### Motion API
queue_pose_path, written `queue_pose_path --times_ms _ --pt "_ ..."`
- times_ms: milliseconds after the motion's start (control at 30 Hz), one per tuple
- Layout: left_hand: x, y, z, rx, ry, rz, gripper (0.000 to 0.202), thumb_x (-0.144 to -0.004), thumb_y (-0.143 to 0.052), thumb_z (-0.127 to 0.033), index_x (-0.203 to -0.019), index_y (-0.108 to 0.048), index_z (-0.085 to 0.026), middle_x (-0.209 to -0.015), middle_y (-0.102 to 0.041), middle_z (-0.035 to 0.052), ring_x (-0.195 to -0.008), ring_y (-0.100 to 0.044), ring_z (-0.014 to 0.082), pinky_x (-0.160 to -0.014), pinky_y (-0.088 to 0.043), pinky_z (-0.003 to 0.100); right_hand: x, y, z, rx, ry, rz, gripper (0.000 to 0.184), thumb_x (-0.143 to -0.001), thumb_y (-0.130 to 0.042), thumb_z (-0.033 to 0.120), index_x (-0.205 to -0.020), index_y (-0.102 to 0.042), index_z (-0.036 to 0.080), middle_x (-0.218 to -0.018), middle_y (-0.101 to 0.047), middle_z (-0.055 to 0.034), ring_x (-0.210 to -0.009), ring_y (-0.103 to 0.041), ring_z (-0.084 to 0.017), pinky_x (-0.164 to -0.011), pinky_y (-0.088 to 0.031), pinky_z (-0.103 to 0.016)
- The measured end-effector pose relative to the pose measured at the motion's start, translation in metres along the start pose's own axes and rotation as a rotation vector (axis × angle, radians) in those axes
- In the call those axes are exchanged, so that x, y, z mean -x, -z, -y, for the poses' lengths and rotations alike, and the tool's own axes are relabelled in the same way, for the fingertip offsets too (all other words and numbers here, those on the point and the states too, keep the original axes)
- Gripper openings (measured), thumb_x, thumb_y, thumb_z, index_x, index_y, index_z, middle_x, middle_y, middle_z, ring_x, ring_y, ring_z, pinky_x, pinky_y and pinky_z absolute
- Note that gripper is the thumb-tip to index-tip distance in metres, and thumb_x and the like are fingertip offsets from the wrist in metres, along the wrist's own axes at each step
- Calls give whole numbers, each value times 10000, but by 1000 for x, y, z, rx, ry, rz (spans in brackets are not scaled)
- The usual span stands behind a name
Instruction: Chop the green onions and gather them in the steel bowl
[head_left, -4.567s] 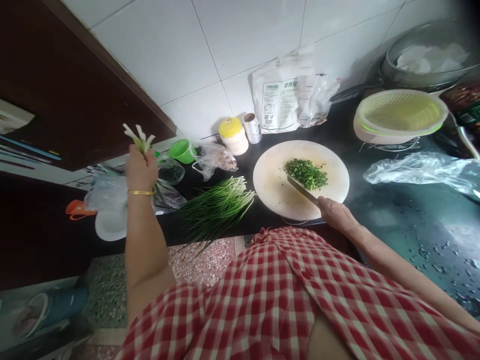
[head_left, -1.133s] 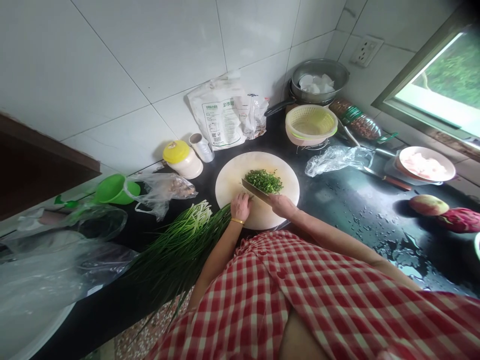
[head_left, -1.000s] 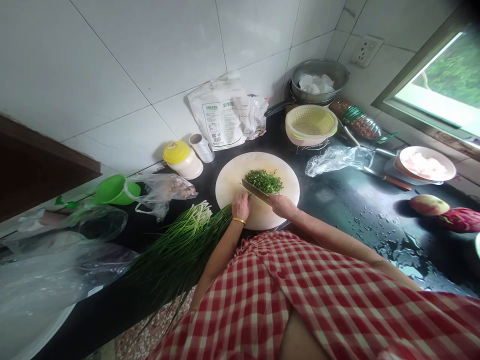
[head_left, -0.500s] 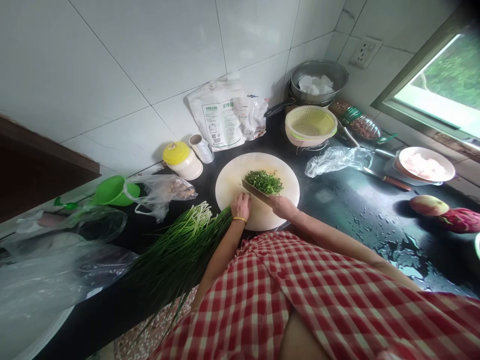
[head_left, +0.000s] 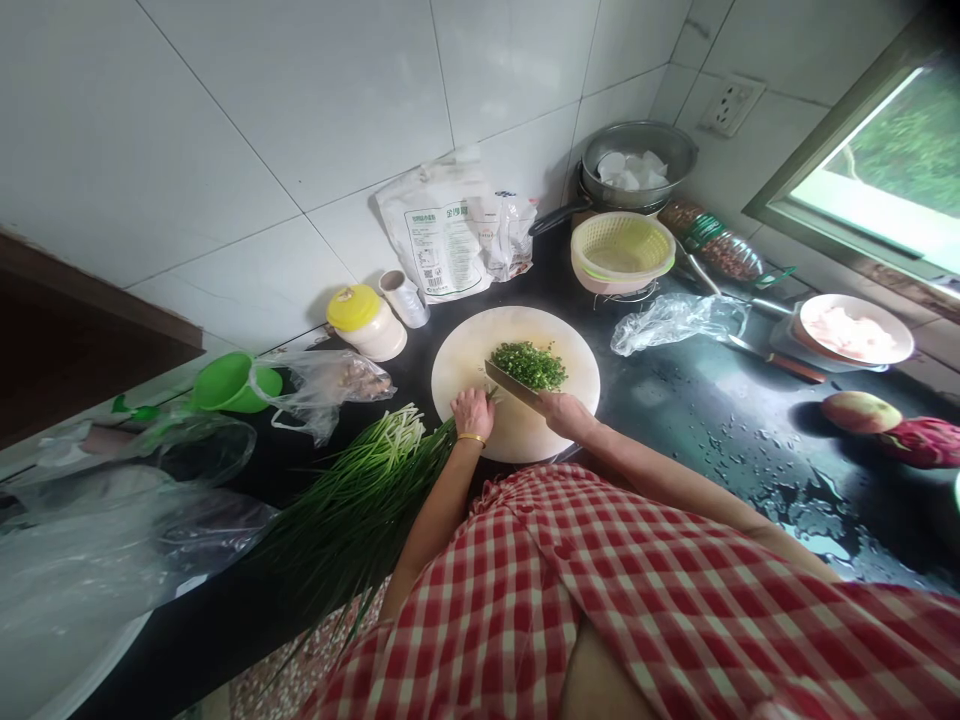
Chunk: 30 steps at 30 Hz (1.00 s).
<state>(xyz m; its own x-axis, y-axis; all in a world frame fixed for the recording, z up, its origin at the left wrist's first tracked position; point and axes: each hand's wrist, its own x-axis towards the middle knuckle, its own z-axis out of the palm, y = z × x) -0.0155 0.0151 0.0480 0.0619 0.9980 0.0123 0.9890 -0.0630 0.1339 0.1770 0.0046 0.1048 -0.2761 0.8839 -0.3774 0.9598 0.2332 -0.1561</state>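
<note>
My right hand (head_left: 568, 415) is closed round the handle of a kitchen knife (head_left: 514, 385). Its blade lies along the near left edge of a heap of chopped green onions (head_left: 529, 366) on a round white cutting board (head_left: 465, 350). At the board's left front, my left hand (head_left: 472, 412) is closed over a bunch of long green onions, a little left of the blade. Cut ends poke out past its fingers. More whole green onions (head_left: 352, 490) spread to the left, white ends towards the wall and dark leaves hanging over the counter edge.
Behind the board stand a yellow-lidded jar (head_left: 367, 320), a plastic-film roll (head_left: 405, 298) and a white packet (head_left: 446, 245). A yellow basket (head_left: 622, 245) and crumpled plastic bag (head_left: 667, 320) lie right. Another knife (head_left: 795, 367) rests near a bowl (head_left: 855, 330) and dragon fruit (head_left: 922, 440).
My left hand has shifted slightly left, away from the blade, and the cut ends now show beside its fingers. The knife and my right hand have hardly moved.
</note>
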Motion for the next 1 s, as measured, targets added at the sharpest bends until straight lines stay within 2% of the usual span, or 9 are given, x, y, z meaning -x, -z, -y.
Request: queue_pose_path --times_ms 100,233,400,500,600,700,833,1000 --pt "-3 1 4 19 -20 -13 255 -897 -419 -326 -1031 -556 -158 -909 -625 97 -920 -554 236 -845 -365 373 1 1 0 -3 0 -11 241 -890 -325 138 -1062 -493 141 -894 -661 -104 -837 -619 -193 -669 -393 -264" --pt "-8 7 15 -16 -55 23 303 -928 -331 -284 -1113 -525 -144 -850 -630 94 -830 -583 211 -795 -380 343 1 1 0 -14 -12 4 245 -888 -327 135 -1075 -485 147 -894 -660 -99 -809 -622 -190 -640 -387 -261" --pt "-16 20 21 -155 -12 -27 369 -925 -233 -189 -1061 -575 -161 -907 -610 125 -892 -557 245 -782 -368 375 0 1 0 -11 -18 5 244 -889 -336 140 -1085 -481 153 -876 -659 -95 -807 -621 -192 -638 -384 -258" --pt "-17 19 15 -168 21 -36 387 -910 -241 -163 -1161 -537 -162 -952 -598 140 -954 -524 261 -806 -357 389 2 1 0 -20 -14 -11 231 -896 -336 156 -1069 -490 153 -867 -659 -93 -803 -622 -188 -637 -381 -253" --pt "-13 11 7 -146 49 -2 428 -911 -300 -250 -1301 -416 -115 -994 -583 159 -968 -505 276 -815 -355 394 2 2 1 -23 -9 -20 239 -886 -334 143 -1060 -497 146 -878 -660 -97 -815 -620 -189 -648 -384 -254" --pt "-4 5 -2 -117 48 4 540 -907 -324 -382 -1355 -334 -81 -1019 -571 165 -986 -490 289 -827 -350 398 2 1 1 -18 -6 -5 262 -880 -328 135 -1081 -494 143 -885 -660 -105 -831 -617 -194 -663 -392 -261" --pt "10 6 -11 -56 32 2 637 -888 -318 -495 -1362 -322 -69 -1036 -561 174 -995 -484 302 -841 -341 409 1 0 1 -17 5 -7 290 -882 -306 139 -1097 -500 130 -875 -657 -126 -833 -616 -214 -674 -401 -284" --pt "27 1 -19 -41 -38 26 596 -887 -347 -465 -1351 -356 -91 -1073 -546 175 -993 -478 293 -831 -367 412 1 -2 0 -15 8 -5 298 -877 -303 134 -1101 -499 139 -892 -658 -126 -841 -613 -218 -677 -400 -286"
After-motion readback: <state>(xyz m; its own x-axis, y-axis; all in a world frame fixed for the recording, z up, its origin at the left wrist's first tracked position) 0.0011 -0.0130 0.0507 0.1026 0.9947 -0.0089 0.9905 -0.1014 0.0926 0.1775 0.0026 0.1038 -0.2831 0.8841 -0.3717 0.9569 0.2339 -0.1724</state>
